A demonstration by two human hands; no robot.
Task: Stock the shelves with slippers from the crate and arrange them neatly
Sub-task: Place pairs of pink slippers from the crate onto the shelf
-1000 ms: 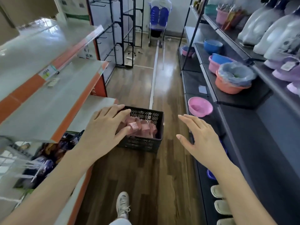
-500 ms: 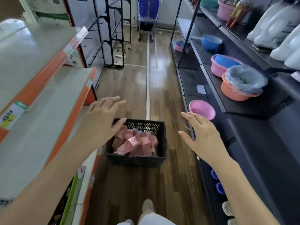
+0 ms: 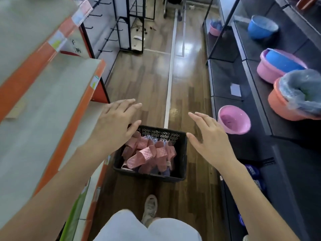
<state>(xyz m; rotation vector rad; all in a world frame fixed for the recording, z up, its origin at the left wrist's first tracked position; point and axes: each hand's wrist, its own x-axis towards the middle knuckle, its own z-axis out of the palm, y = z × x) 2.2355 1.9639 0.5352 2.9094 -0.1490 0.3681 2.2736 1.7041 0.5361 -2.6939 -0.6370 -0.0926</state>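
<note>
A black plastic crate stands on the wooden aisle floor, filled with several pink slippers in a loose heap. My left hand hovers above the crate's left far corner, fingers straight and spread, holding nothing. My right hand is held out just right of the crate, fingers also straight and apart, empty. Both hands are above the crate's rim and touch nothing. Grey shelves with orange edges rise on my left; dark shelves run along the right.
On the right shelves sit a pink basin, an orange basin with a plastic liner, a pink basin holding a blue one and a blue basin. My shoe stands behind the crate. Black wire racks stand farther up the aisle.
The view has tilted down and come closer to the crate. Both hands have stayed spread and empty, now sitting higher against the crate, with my legs showing at the bottom.
</note>
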